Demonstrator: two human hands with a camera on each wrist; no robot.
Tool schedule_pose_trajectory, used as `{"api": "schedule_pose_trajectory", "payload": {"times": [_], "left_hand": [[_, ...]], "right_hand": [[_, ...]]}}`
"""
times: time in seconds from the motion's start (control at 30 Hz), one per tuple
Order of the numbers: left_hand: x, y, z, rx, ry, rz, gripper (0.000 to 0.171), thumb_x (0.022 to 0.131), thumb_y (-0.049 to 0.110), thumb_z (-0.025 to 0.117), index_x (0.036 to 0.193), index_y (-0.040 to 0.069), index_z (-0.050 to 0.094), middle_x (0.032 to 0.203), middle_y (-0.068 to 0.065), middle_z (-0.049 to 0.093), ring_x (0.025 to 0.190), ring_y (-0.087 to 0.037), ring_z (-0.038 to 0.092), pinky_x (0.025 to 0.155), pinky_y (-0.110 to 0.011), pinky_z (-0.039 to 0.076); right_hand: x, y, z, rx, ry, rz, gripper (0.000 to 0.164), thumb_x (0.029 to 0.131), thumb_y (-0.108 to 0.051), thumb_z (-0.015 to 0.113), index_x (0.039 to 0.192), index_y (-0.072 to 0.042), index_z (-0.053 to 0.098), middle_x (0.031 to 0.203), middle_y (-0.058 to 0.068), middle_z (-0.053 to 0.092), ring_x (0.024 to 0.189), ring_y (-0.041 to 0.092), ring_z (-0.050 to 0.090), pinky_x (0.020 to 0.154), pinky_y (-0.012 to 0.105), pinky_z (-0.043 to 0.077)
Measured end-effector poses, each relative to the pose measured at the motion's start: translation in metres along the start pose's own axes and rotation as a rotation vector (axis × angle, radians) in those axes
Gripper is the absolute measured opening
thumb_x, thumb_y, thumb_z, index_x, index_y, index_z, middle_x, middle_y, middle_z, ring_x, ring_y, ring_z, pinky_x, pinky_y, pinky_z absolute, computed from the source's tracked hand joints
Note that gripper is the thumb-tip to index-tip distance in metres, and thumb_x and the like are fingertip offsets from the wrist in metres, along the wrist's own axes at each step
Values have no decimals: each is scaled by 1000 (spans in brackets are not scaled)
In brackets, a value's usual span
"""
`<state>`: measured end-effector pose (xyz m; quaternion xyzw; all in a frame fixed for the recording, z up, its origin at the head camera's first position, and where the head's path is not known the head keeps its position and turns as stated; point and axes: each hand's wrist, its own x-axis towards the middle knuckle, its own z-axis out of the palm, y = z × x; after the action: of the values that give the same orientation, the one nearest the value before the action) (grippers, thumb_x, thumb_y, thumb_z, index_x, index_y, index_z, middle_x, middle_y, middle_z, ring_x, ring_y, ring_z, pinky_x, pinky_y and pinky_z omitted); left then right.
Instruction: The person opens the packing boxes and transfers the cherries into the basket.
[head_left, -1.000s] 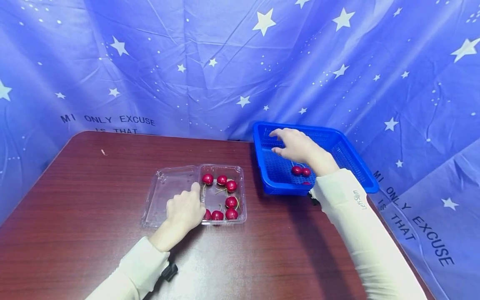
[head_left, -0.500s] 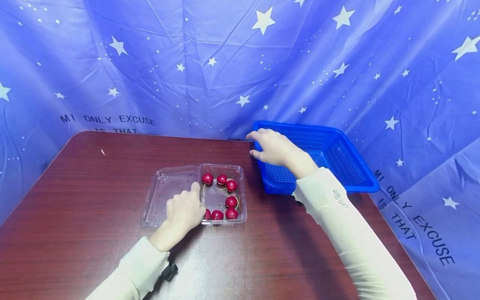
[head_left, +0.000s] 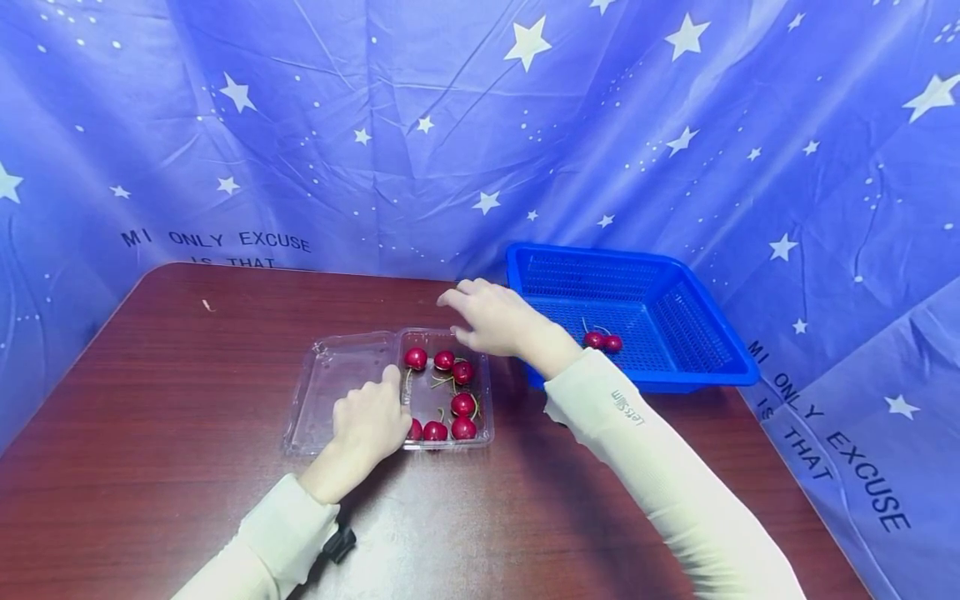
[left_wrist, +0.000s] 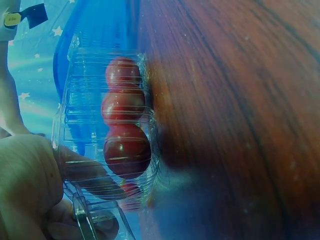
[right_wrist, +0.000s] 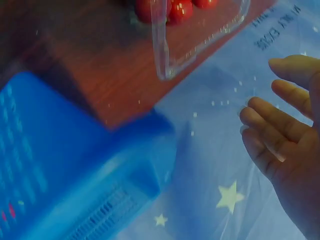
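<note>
A clear plastic clamshell box lies opened on the table, its lid folded out to the left. Several red cherries with stems, among them one cherry, line the edges of its tray. My left hand grips the box's wall at the hinge side; in the left wrist view the digits lie on both sides of the clear plastic. Above the box's far right corner hovers my right hand, its fingers apart and nothing seen between them in the right wrist view.
At the back right stands a blue perforated basket with two joined-looking cherries inside. A small pale scrap lies at the far left of the brown table. A blue starry curtain hangs behind.
My right hand has moved left from over the blue basket to above the box's far right corner. My left hand stays on the box; the cherries have not moved.
</note>
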<state>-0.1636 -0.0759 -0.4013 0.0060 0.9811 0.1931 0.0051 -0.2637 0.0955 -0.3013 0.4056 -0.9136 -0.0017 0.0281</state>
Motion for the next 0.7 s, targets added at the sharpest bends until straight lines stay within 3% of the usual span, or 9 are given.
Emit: {"api": "schedule_pose_trajectory", "payload": {"times": [0.3, 0.7], "left_hand": [[0, 0, 0, 2, -3, 3, 25, 80, 19, 59, 96, 3, 48, 75, -25, 69, 66, -43, 66, 50, -53, 49], [0, 1, 0, -1, 26, 2, 25, 79, 19, 60, 96, 3, 49, 77, -26, 70, 68, -45, 66, 52, -54, 50]], "right_hand": [[8, -19, 18, -44, -61, -51, 38, 87, -21, 64, 123, -10, 61, 111, 12, 67, 101, 28, 61, 85, 43, 54], [14, -31, 36, -81, -67, -80, 38, 85, -18, 65, 122, -10, 62, 107, 11, 68, 97, 26, 61, 83, 39, 55]]}}
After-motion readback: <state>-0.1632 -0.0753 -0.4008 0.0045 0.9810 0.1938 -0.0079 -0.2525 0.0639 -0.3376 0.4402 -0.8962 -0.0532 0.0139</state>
